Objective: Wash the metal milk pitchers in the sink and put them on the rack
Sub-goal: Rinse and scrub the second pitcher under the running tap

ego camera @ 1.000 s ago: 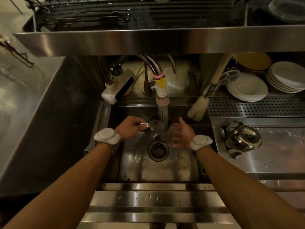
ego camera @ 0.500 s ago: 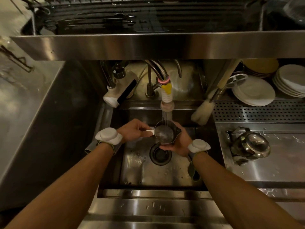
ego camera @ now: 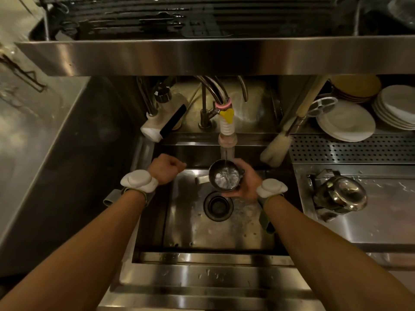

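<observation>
Rinse step in hand. Right hand [ego camera: 244, 186] grasps the metal pitcher [ego camera: 225, 178] just above the drain [ego camera: 218, 205], mouth up under the faucet [ego camera: 227, 131] stream, with water filling it. Left hand [ego camera: 167, 168], left of the drain, is clenched and empty. Likely next: tip the water out, then lift to the rack [ego camera: 179, 16] beyond the drain. Wet steel needs a firm hold.

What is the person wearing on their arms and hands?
No sleeves or gloves: the forearms are bare. The left wrist device and right wrist device are rounded white pods on grey-green straps, each with a loose strap end hanging.
</observation>
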The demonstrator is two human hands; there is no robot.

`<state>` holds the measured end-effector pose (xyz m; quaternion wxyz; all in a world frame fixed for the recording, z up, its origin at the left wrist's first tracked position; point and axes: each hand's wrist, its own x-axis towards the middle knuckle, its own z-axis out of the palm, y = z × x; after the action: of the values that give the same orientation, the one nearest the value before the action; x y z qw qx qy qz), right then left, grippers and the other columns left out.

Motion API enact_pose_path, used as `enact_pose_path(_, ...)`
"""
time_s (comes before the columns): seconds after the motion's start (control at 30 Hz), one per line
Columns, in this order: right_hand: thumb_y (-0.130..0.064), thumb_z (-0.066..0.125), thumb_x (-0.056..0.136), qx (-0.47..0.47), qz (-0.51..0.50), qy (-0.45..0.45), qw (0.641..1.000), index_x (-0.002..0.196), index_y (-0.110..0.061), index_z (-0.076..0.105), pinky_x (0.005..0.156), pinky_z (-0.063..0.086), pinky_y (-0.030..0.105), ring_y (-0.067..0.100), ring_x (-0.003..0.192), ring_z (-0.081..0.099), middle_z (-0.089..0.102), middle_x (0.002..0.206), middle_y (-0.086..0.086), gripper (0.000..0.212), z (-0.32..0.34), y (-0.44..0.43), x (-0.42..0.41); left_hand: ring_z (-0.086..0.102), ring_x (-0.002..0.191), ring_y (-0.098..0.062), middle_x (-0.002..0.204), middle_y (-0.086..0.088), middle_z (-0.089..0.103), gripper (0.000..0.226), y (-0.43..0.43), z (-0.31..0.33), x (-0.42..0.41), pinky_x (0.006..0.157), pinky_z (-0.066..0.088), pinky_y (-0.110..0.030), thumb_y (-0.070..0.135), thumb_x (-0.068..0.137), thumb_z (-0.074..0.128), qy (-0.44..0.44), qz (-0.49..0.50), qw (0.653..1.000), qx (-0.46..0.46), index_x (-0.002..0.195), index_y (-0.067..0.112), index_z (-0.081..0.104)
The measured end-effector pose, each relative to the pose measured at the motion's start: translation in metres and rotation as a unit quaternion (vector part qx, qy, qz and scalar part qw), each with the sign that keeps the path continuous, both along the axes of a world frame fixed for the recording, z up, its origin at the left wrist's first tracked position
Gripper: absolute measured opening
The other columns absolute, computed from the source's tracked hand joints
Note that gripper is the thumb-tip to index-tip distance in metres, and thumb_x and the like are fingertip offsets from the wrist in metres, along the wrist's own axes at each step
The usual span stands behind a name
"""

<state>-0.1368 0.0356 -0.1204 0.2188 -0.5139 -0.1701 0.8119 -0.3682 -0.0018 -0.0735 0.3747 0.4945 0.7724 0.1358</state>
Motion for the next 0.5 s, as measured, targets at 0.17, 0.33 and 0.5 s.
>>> enact_pose_path(0.17,-0.047,0.054,0.087,-0.001,-0.036,0.002,0.999,0.105,-0.019,0.062,0.075,0.051,0.050,0.034,0.101,0.057,0.061,0.115,0.013,0.034,-0.004,0.000,-0.002,0.060,0.111,-0.024,0.115,-0.009,0.068,0.027,-0.006,-0.004,0.002,0.094,0.043,-0.030,0.031,0.090,0.058,0.014,-0.018,1.000,-0.014,0.108,0.013,0.070)
enact_pose_path(0.33,-0.048,0.054,0.086,-0.013,-0.009,-0.023,1.000,0.105,-0.019,0.063,0.074,0.051,0.046,0.031,0.099,0.058,0.062,0.115,0.012,0.037,-0.003,-0.001,0.005,0.059,0.114,-0.024,0.116,-0.009,0.068,0.027,-0.009,0.000,0.004,0.096,0.041,-0.028,0.029,0.091,0.058,0.016,-0.050,0.999,-0.014,0.108,0.012,0.070)
enact_pose_path(0.5,-0.048,0.053,0.087,-0.014,-0.020,-0.003,1.000,0.117,-0.020,0.058,0.071,0.051,0.047,0.033,0.100,0.057,0.059,0.116,0.012,0.042,0.002,-0.002,-0.008,0.059,0.114,-0.025,0.116,-0.009,0.068,0.027,-0.009,0.003,0.003,0.098,0.042,-0.033,0.030,0.091,0.057,0.021,-0.058,0.998,-0.020,0.108,0.014,0.069)
